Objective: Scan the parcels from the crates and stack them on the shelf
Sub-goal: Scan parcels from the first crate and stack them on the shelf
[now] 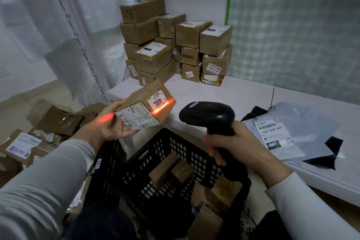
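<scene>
My left hand (pixel 111 122) holds a small brown cardboard parcel (pixel 145 106) tilted, its labelled sides turned toward me. A red scan line crosses its white label and spills onto my fingers. My right hand (pixel 239 148) grips the handle of a black barcode scanner (pixel 209 117), whose head points at the parcel from the right. Below both hands stands a black plastic crate (pixel 159 161) with several brown parcels inside. On the white shelf (pixel 224 93) behind, a stack of brown parcels (pixel 175 45) sits against the back wall.
Grey plastic mailer bags (pixel 292 132) with a white label lie on the shelf at the right. More brown parcels (pixel 39 132) are heaped on the floor at the left. A perforated white shelf upright (pixel 78 35) rises at the left.
</scene>
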The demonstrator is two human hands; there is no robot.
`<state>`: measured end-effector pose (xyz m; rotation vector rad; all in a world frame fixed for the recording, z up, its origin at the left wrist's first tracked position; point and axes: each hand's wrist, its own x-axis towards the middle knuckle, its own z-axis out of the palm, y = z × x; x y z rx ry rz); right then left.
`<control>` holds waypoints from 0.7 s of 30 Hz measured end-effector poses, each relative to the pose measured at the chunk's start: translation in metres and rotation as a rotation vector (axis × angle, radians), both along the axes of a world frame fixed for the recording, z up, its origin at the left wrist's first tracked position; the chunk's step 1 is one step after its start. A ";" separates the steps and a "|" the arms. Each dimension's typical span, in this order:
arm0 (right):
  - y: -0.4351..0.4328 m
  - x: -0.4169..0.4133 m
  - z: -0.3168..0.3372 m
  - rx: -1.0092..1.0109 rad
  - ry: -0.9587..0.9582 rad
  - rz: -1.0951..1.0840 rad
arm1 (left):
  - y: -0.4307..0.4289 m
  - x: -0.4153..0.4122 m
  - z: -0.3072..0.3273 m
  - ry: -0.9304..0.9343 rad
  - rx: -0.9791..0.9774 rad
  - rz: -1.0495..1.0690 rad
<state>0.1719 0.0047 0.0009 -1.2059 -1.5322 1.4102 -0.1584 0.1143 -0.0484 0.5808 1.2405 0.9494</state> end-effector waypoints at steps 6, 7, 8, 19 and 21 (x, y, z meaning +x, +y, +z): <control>0.001 0.001 0.002 -0.004 -0.006 -0.007 | 0.003 0.000 -0.001 0.015 0.000 -0.014; 0.002 0.001 0.003 -0.003 -0.006 -0.004 | 0.002 0.000 0.000 0.014 -0.003 -0.015; 0.002 0.000 0.004 -0.003 -0.007 0.001 | 0.002 0.000 0.000 0.016 -0.006 -0.017; 0.005 -0.002 0.005 -0.005 -0.015 0.009 | -0.001 -0.003 0.003 0.015 -0.008 -0.009; 0.006 -0.002 0.004 -0.001 -0.019 0.008 | -0.002 -0.003 0.004 0.016 -0.007 -0.011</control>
